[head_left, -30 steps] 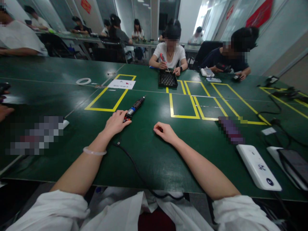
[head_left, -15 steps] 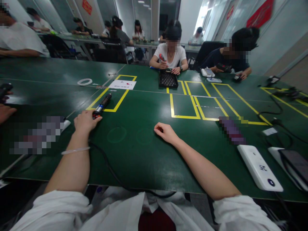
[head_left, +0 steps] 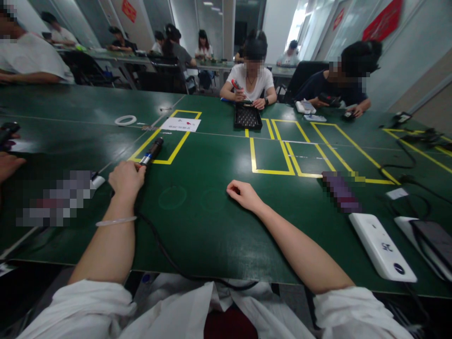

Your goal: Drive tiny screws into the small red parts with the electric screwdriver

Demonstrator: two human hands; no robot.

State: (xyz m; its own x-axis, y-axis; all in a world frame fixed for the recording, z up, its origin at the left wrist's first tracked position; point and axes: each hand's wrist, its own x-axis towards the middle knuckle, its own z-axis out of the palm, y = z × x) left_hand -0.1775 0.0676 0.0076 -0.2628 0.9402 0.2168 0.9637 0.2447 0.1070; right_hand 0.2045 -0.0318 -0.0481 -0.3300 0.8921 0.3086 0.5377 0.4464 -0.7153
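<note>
On the table's left side, my left hand (head_left: 127, 180) is closed round the near end of a dark cylindrical tool (head_left: 152, 150) with a silver and blue band. Its far end points away from me, over the yellow-taped rectangle (head_left: 175, 153). My fingers hide the tool's near part, so I cannot tell its exact kind. A black cable (head_left: 158, 245) runs from near that wrist down to the table edge. My right hand (head_left: 245, 194) rests on the green tabletop (head_left: 197, 235) in a loose fist, with nothing visible in it.
A white sheet (head_left: 181, 124) and a white ring (head_left: 125, 120) lie farther back. At right are a phone (head_left: 341, 192), a white power bank (head_left: 383, 247) and cables. Across the table, a person (head_left: 250, 77) works over a black tray (head_left: 247, 117); other people sit around.
My left hand has turned slightly and closed further over the tool's near end; its wrist has shifted a little right. My right hand has stayed in place.
</note>
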